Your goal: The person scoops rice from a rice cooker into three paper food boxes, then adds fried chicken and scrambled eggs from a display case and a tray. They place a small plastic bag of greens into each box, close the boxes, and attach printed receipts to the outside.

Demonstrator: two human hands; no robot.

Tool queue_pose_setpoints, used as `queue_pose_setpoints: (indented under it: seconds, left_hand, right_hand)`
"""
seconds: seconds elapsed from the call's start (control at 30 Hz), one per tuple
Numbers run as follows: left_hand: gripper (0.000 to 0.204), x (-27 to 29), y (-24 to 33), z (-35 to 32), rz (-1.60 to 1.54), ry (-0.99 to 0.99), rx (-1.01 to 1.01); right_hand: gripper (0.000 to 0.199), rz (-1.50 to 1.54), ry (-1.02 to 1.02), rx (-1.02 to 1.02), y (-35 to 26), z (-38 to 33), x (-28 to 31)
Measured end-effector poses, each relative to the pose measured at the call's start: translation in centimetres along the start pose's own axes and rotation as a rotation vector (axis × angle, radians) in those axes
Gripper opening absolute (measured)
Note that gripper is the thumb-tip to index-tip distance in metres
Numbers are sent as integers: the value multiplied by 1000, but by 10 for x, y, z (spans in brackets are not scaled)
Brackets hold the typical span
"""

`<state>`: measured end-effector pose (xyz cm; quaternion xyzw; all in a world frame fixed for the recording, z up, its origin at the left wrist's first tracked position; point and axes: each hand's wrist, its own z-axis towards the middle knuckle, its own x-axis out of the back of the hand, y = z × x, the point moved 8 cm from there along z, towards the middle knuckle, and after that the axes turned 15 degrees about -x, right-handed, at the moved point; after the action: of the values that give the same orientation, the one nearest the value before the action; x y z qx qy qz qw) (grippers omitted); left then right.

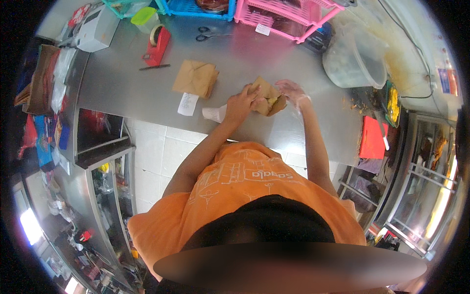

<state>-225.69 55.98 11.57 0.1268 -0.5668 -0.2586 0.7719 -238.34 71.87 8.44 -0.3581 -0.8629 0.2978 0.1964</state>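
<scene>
An opened brown paper food box (267,95) with folded-up flaps stands near the middle of the steel counter, something yellowish-green inside it. My left hand (240,104) grips its left side, fingers over the edge. My right hand (293,92), in a clear plastic glove, is at the box's right side with its fingers apart; whether they touch the flap is hard to see. Left of the box, closed brown paper boxes (196,78) sit stacked, a white printed slip (187,104) at their front. Another white printed paper (214,114), curled, lies beside my left wrist.
At the back left are a red tape dispenser (156,46), a pen (154,67) and scissors (211,36). Blue (196,11) and pink (274,24) plastic racks line the back. A translucent bucket (355,59) stands back right, a red pad (373,138) at the right edge.
</scene>
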Motion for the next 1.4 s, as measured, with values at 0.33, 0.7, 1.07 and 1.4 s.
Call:
queue_pose_setpoints:
  seconds: [0.33,0.7,1.07,1.4]
  left_hand:
    - [44,-5,-12,20,-420,-158,15]
    - [41,-11,-16,25,-699,-89,19]
    - [46,-26,-21,20,-598,-67,62]
    - [63,-50,-28,6,-405,-49,326]
  right_hand:
    - [42,-280,-47,175,7,-23,-22]
    - [35,-400,-20,291,-13,-27,-35]
    - [22,-333,180,486,2,-11,-41]
    - [13,-325,610,775,1,-26,-52]
